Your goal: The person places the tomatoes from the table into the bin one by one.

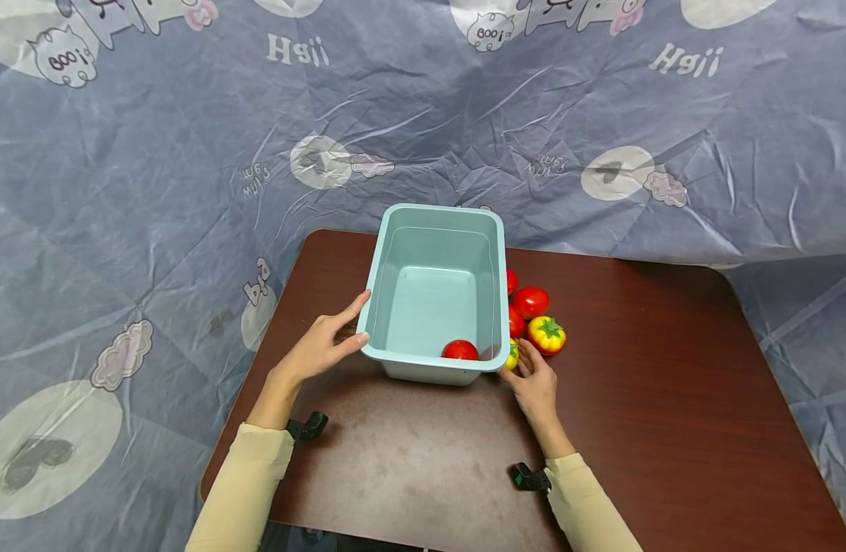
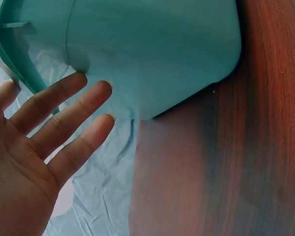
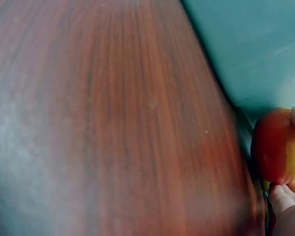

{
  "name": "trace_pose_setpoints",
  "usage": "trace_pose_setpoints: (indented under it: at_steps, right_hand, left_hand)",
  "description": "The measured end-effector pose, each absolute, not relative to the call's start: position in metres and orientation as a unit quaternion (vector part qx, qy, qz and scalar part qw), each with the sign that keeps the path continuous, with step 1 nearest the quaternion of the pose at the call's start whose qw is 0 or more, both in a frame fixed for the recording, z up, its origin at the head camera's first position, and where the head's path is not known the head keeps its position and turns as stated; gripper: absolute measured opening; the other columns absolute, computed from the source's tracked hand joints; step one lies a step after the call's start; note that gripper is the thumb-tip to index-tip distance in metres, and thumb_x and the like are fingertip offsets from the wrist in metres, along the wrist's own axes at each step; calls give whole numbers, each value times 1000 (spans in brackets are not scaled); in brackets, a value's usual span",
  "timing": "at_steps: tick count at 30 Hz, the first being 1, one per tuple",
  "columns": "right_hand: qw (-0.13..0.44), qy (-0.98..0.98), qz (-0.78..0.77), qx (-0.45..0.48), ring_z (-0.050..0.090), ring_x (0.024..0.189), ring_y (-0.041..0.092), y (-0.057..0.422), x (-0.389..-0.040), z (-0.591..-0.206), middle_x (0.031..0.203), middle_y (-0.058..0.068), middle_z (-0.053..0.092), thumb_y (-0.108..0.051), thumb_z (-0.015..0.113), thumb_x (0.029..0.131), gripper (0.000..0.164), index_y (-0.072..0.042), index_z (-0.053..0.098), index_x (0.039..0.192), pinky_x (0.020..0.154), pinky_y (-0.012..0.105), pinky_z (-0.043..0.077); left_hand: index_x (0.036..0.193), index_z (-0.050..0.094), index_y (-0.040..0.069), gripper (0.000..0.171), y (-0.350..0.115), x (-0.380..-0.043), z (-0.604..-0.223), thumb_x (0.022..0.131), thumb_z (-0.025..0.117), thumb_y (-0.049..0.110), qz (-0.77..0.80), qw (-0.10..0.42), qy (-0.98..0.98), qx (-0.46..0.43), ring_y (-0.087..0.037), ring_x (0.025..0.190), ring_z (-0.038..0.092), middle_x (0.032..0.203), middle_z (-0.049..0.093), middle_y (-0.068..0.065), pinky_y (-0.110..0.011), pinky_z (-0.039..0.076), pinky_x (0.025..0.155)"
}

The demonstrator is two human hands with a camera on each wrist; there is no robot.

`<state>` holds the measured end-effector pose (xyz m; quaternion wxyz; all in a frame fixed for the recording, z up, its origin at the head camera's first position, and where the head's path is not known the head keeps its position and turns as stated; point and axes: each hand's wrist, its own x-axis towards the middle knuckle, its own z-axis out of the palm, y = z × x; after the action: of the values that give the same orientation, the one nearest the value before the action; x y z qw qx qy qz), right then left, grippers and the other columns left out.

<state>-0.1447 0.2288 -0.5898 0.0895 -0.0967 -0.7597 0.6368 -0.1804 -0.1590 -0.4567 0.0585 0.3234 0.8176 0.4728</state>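
Note:
A pale blue-green plastic bin [image 1: 432, 307] stands on the table with one red tomato [image 1: 460, 350] inside, by its near wall. My left hand [image 1: 319, 345] touches the bin's left rim. Its fingers are spread and fairly straight in the left wrist view. At the bin's near right corner, my right hand [image 1: 535, 383] pinches a red-and-yellow tomato [image 3: 275, 147] between thumb and fingers. That tomato is low beside the bin's outer wall, partly hidden by the rim in the head view. Just beyond lies another yellow-and-red tomato [image 1: 547, 335] with a green top.
Along the bin's right side are more red tomatoes [image 1: 531, 302], some partly covered by the bin's rim. The brown wooden table [image 1: 664, 399] extends to the right. A grey-blue printed cloth [image 1: 423, 115] hangs behind it and at the left.

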Motion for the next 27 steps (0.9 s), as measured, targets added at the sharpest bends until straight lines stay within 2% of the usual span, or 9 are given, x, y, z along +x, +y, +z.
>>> trace_pose_setpoints:
  at_steps: [5, 12, 15, 22, 27]
  right_hand:
    - [92, -752, 645, -98, 52, 129, 34, 227, -144, -586, 138, 26, 53, 8, 78, 75, 71, 4, 48, 140, 97, 16, 43]
    - [100, -749, 647, -98, 51, 130, 36, 228, -141, -577, 140, 27, 52, 6, 79, 75, 71, 4, 50, 139, 98, 25, 42]
    - [112, -754, 640, -100, 52, 129, 35, 228, -140, -568, 138, 25, 53, 6, 80, 74, 69, 3, 52, 137, 97, 23, 43]
    - [137, -754, 635, -98, 53, 129, 31, 231, -140, -556, 138, 20, 56, 5, 81, 74, 68, -1, 54, 137, 94, 13, 45]
    - [141, -748, 641, -98, 52, 130, 31, 234, -140, -547, 139, 19, 55, 4, 81, 73, 70, 0, 54, 137, 92, 12, 45]
  left_hand:
    - [154, 23, 1, 68, -158, -179, -456, 96, 58, 10, 459, 44, 827, 322, -32, 120, 61, 150, 40, -23, -34, 55, 90]
    - [154, 24, 2, 67, -158, -179, -456, 96, 58, 11, 452, 40, 832, 318, -31, 122, 59, 152, 38, -21, -40, 55, 90]
    - [154, 25, 2, 67, -158, -179, -456, 96, 58, 11, 449, 38, 834, 317, -31, 124, 57, 153, 36, -20, -41, 54, 90]
    - [153, 25, 1, 67, -158, -180, -457, 96, 58, 10, 460, 38, 828, 319, -30, 121, 60, 150, 40, -22, -43, 54, 90]
    - [154, 24, 2, 67, -158, -180, -458, 96, 57, 9, 469, 43, 823, 318, -32, 115, 64, 143, 48, -24, -37, 55, 88]
